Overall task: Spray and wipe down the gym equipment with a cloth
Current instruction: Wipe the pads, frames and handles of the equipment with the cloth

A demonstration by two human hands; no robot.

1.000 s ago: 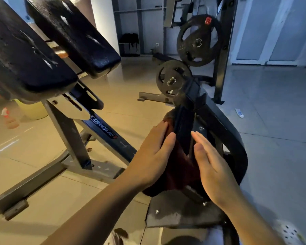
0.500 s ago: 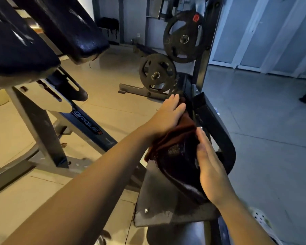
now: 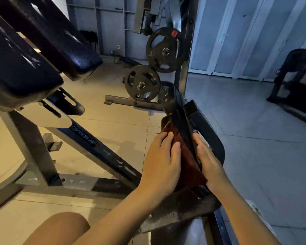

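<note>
Up on my left two black padded cushions point(image 3: 42, 55) hang over me, their vinyl cracked and flaking; below them a grey steel frame point(image 3: 34, 149) meets a dark blue beam point(image 3: 102, 149) lettered in white; ahead, two black weight plates point(image 3: 163, 50) sit on pegs of a rack, the smaller one point(image 3: 142, 84) lower and to the left; pale doors point(image 3: 237, 36) line the far wall; the tiled floor point(image 3: 254, 138) runs beneath.

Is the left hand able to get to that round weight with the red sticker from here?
Probably not from here. The left hand lies flat on the red cloth, and the weight plate with the red sticker hangs on the rack well beyond. Nothing blocks the way, but the person would likely need to move closer.
</note>
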